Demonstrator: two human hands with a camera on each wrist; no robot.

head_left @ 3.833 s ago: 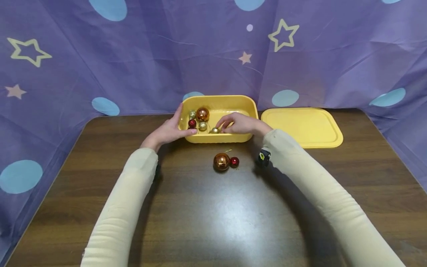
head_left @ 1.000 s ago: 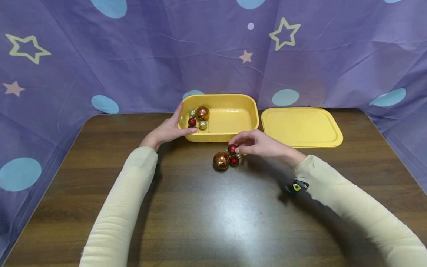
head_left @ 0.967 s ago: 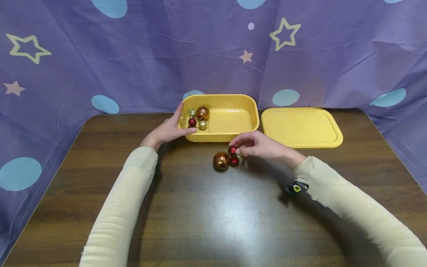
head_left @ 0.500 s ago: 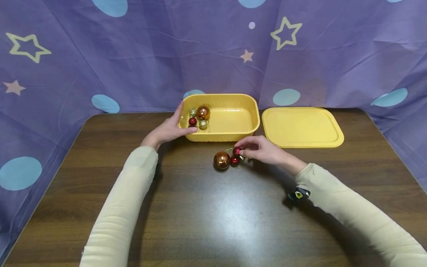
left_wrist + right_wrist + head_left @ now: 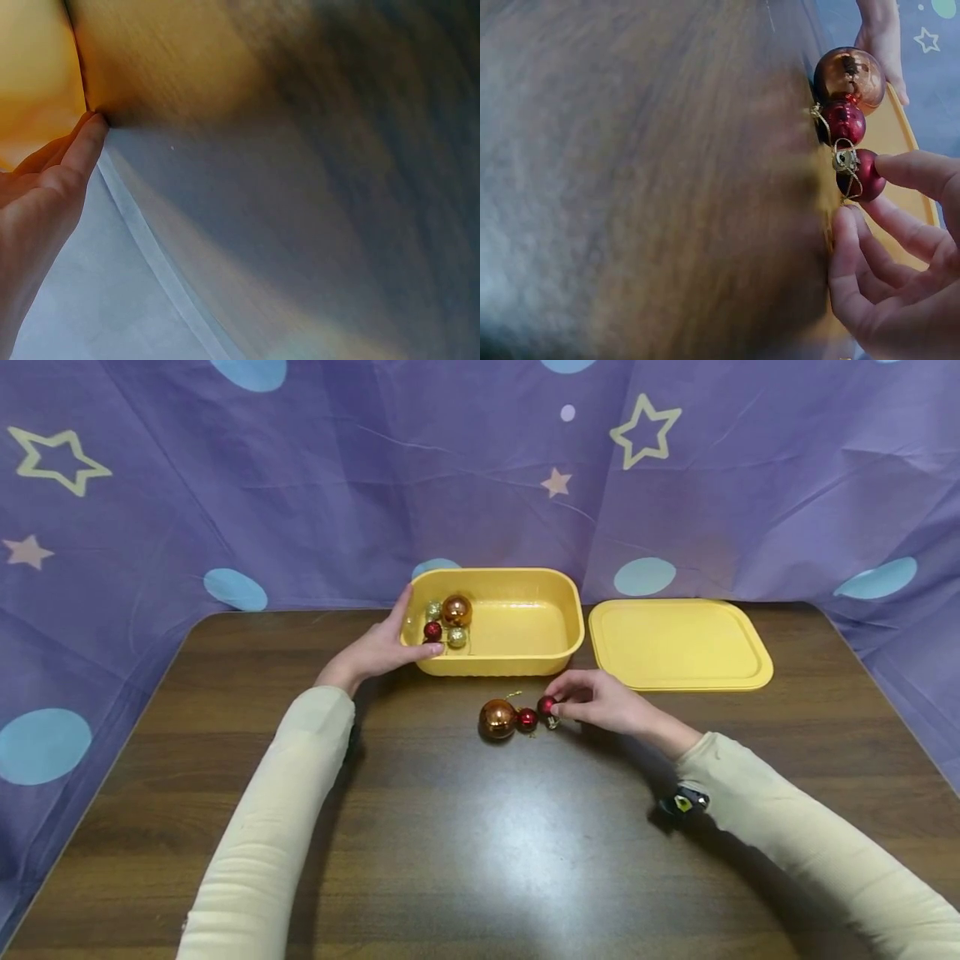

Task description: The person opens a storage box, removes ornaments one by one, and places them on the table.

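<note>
dark red and matte, a small bauble [image 5: 546, 704] sits pinched between the thumb and fingertips of the right hand [image 5: 603, 702]; its gold cap [image 5: 845, 160] points away from the thumb, a looped thread [image 5: 855, 185] hanging by it, and i cannot tell whether it touches the wood. just left of those fingertips lies a glossy red bauble [image 5: 527, 720], and a little farther left of them a larger copper bauble [image 5: 497, 719] rests against it.

beyond the right fingers stands a yellow box [image 5: 502, 667]. the left hand [image 5: 378, 647] grips its left end, thumb over the near rim, the other fingers along the outside. just past that thumb's tip, inside, a red ball [image 5: 432, 631], two gold balls [image 5: 457, 637] and a copper ball [image 5: 457, 610] huddle together.

past the right hand's knuckles a yellow lid [image 5: 681, 645] lies flat. beneath both hands spreads a brown wooden table [image 5: 420, 860]; beyond them hangs a purple cloth [image 5: 480, 443].
</note>
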